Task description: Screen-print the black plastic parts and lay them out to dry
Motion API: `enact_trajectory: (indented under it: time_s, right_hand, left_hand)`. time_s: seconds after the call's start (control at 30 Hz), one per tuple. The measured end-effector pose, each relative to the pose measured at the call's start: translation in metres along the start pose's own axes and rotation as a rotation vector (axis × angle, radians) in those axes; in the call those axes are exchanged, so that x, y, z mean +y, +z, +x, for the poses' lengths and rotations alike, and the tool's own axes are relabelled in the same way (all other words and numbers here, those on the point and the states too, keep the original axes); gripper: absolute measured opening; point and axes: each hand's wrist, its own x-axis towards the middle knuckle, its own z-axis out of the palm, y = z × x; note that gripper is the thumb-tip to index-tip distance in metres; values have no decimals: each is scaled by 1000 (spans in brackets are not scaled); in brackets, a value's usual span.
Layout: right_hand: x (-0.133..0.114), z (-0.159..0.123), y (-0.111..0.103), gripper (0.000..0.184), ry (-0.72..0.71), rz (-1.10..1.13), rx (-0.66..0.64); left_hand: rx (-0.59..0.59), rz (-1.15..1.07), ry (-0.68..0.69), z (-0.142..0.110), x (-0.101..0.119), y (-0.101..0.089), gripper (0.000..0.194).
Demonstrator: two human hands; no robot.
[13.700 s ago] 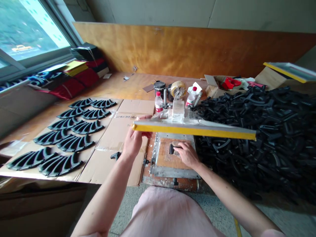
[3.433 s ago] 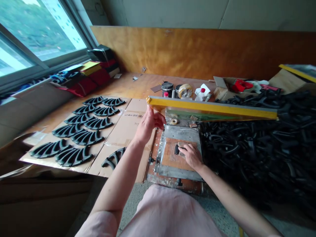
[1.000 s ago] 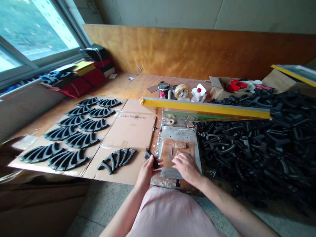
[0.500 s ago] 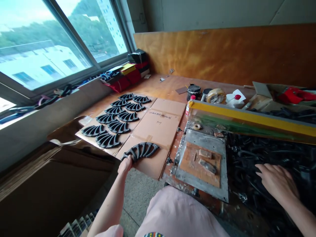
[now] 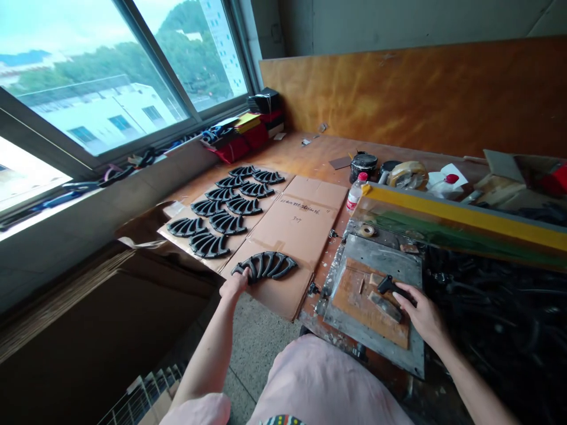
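On the brown cardboard [image 5: 305, 221] lies a curved row of black plastic handle-like pieces [image 5: 272, 265], fanned side by side. My left hand [image 5: 234, 286] is closed on the near left end of this row. Over the metal plate [image 5: 349, 307], my right hand [image 5: 419, 310] pinches a single black handle-like piece [image 5: 387, 285] between thumb and fingers. Just beneath it, a wooden block [image 5: 384, 307] sits on the plate's wooden board [image 5: 343, 295]. Several finished-looking black fans [image 5: 210, 243] lie in two columns on the left of the cardboard.
A dark heap of black pieces [image 5: 496, 319] fills the right side behind a yellow-edged screen frame [image 5: 443, 209]. A red-capped bottle [image 5: 355, 192], a black-smeared pot [image 5: 363, 167] and a tape roll [image 5: 407, 175] stand at the back. Stacked cardboard [image 5: 88, 295] is at the lower left.
My right hand has moved left from the heap to above the metal plate, now with a black piece in it. My left hand stays at the row's end. The view has turned slightly left.
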Motion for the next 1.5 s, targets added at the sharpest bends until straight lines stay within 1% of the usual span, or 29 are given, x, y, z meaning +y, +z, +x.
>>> enact_trajectory:
  time_s: [0.07,0.1,0.17,0.23,0.3,0.33,0.4,0.53,0.7,0.87,0.97,1.07,1.17,1.2,1.27,1.37,1.43,1.5]
  right_hand:
    - [-1,0,7,44,-76,-90,26]
    - [0,0,9,43,-109,-128,38]
    - [2,-1,12,43,-141,-196,53]
    - [4,-2,14,43,-167,-269,52]
    - [5,-3,15,43,-210,-340,45]
    - [4,-3,15,43,-240,-371,42]
    - [3,-4,15,41,-314,-419,43]
    - [3,-5,18,41,-437,-479,80]
    - [6,-7,20,43,-521,-493,158]
    - [7,-7,22,38,-523,-513,155]
    - [6,-9,23,32,-491,-521,140]
    - [0,-11,23,28,-447,-562,120]
    - [-11,-12,23,27,-428,-594,94]
    - [-15,-12,23,28,-426,-606,85]
    - [-23,-10,24,29,-424,-637,64]
    - [-32,-7,25,31,-416,-702,16]
    - [-37,-4,26,30,-396,-729,-20]
    - [-39,-2,29,30,-387,-722,-31]
  left_hand:
    - [111,57,-29,-14,2,5,58]
    - [164,69,-20,-22,4,9,58]
    - [236,76,49,-37,11,21,53]
    - [248,81,159,-48,21,33,52]
    - [238,83,224,-53,32,43,54]
    - [233,80,226,-54,37,46,55]
    - [224,61,185,-52,46,50,56]
    - [185,45,141,-43,55,48,57]
    - [126,72,140,-35,59,46,40]
    - [82,93,196,-36,74,48,36]
    - [59,100,228,-41,81,48,38]
    - [37,110,257,-50,85,43,39]
    - [84,117,298,-59,96,32,42]
    - [110,107,331,-62,104,28,42]
    - [150,42,441,-69,127,17,38]
    - [140,-182,662,-87,179,-6,33]
    - [80,-426,782,-105,218,-25,35]
    - [-67,-725,859,-128,255,-45,42]
